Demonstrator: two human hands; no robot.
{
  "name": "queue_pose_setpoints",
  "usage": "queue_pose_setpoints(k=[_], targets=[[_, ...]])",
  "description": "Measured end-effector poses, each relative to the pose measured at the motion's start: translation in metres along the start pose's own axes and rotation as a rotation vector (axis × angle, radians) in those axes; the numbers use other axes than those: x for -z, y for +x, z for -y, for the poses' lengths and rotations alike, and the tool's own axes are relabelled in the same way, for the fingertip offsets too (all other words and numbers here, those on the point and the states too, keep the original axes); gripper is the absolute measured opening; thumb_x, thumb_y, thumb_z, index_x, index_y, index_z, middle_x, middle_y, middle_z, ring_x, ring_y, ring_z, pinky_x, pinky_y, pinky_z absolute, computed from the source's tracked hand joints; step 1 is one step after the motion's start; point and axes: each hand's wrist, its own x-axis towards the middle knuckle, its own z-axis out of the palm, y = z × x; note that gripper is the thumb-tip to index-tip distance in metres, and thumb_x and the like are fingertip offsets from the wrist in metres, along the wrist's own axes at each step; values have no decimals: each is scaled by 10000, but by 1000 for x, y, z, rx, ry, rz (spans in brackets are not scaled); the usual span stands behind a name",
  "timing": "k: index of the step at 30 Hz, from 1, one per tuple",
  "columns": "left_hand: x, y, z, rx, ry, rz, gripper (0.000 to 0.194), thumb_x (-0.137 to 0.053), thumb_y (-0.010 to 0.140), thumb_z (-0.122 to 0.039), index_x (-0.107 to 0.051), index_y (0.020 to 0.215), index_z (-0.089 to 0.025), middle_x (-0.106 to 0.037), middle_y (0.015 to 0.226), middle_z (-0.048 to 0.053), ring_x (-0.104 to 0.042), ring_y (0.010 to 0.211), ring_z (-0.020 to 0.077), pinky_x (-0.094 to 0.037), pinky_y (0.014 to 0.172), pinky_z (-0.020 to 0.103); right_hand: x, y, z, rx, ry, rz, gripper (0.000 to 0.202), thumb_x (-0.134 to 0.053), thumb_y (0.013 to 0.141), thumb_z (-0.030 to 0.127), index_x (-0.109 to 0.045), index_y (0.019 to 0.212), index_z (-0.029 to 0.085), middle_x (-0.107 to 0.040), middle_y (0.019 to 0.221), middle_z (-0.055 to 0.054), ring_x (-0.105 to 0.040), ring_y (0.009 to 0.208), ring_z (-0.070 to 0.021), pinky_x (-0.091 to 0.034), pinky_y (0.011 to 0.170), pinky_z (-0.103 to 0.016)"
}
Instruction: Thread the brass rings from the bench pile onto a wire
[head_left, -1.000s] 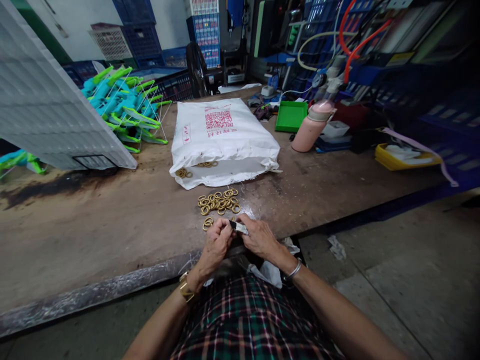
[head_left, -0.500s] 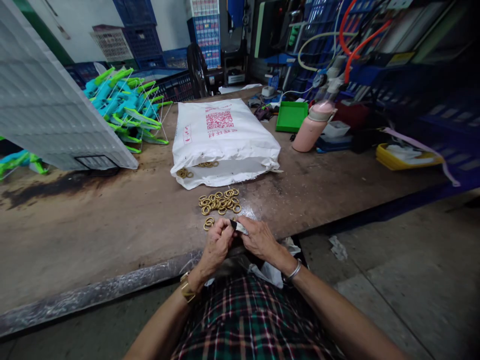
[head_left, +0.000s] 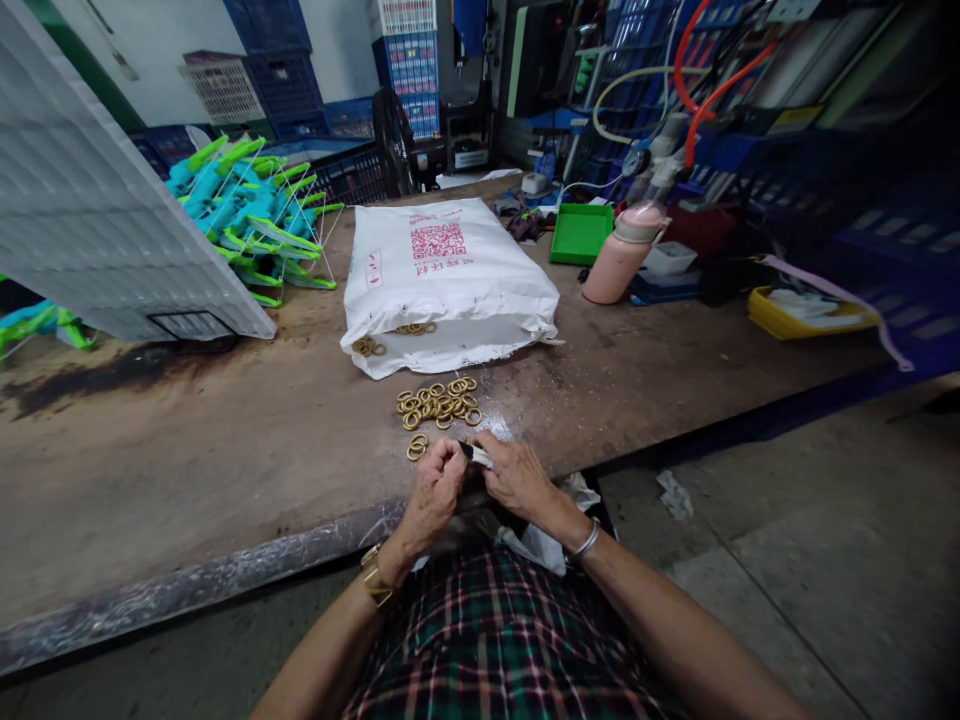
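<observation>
My left hand (head_left: 435, 485) and my right hand (head_left: 519, 482) meet at the table's front edge. In the right one's closed fingers is a slim tool with a white body and a black end (head_left: 475, 455); its exact kind is unclear. That black end touches the fingertips of the left, which are pinched together over something I cannot make out. Just beyond lies a pile of brass-coloured rings (head_left: 440, 404), and a couple of loose rings (head_left: 417, 447) rest beside my left fingers. Another ring partly shows behind the hands.
A white sack (head_left: 450, 275) with rings at its mouth lies past the pile. Leftward stand a translucent panel (head_left: 135, 190) and turquoise-green plastic parts (head_left: 255, 215). A green tray (head_left: 582, 233), pink bottle (head_left: 627, 255) and yellow tray (head_left: 795, 318) sit to the right.
Both hands stay in nearly the same place. The black-and-white tool has tilted very slightly between the fingers. The pile and the sack have not moved.
</observation>
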Motion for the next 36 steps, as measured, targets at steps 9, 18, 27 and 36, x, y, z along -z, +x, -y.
queue_pose_setpoints(k=[9, 18, 27, 36], targets=[[4, 0, 5, -76, 71, -10, 290, -471, 829, -442, -444, 715, -177, -398, 575, -57, -300, 476, 64, -246, 463, 209, 5, 0, 0, 14, 7, 111, 233, -391, 788, 182, -515, 984, 192, -635, 799, -41, -559, 727, -159, -285, 613, -249], [-2, -17, -15, 18, -54, 109, 341, -500, 805, -491, -470, 708, -165, -387, 512, -67, -297, 426, 46, -216, 417, 192, 14, 15, 0, -193, -194, 120, 312, -371, 804, 179, -481, 1096, 178, -654, 859, -81, -590, 754, -197, -305, 613, -273], [0, -12, -17, 247, -533, 45, 323, -637, 707, -435, -505, 736, -141, -559, 680, 11, -389, 453, 42, -219, 360, 155, 14, 46, -3, -304, -178, -54, 275, -424, 864, 358, -482, 1065, 179, -647, 951, -109, -604, 805, -215, -329, 621, -283], [11, -5, -12, 410, -867, 57, 236, -675, 661, -300, -544, 768, -136, -551, 683, 10, -503, 549, 76, -313, 393, 141, 9, 47, -10, -242, -130, -117, 149, -441, 826, 238, -525, 938, 185, -625, 914, -77, -563, 751, -170, -299, 590, -261]])
